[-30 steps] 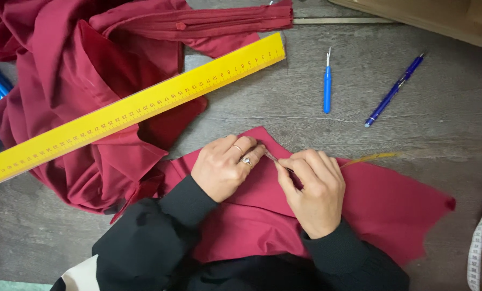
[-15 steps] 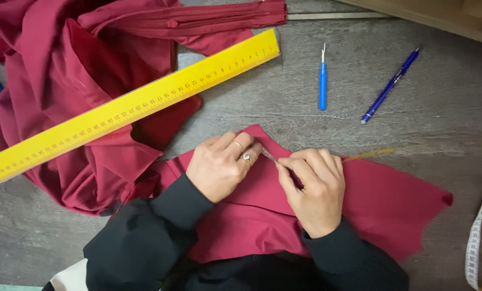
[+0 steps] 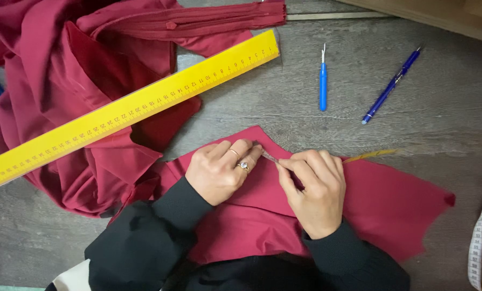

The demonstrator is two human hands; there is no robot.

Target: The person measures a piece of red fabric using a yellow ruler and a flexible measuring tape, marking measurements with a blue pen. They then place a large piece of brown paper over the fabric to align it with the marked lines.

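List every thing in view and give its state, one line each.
Left hand: pressing the red piece flat.
Right hand: fingers pinching its edge.
Red piece: spread flat.
Red garment: crumpled, under the ruler.
Ruler: lying diagonally.
Seam ripper: uncapped, untouched.
Pen: lying loose.

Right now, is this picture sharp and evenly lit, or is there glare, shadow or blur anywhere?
Head view: soft, even light, no glare on the long yellow ruler; the blue-handled seam ripper and grey wooden table look crisp; only faint shadow under the left hand and right hand on the dark red fabric piece.
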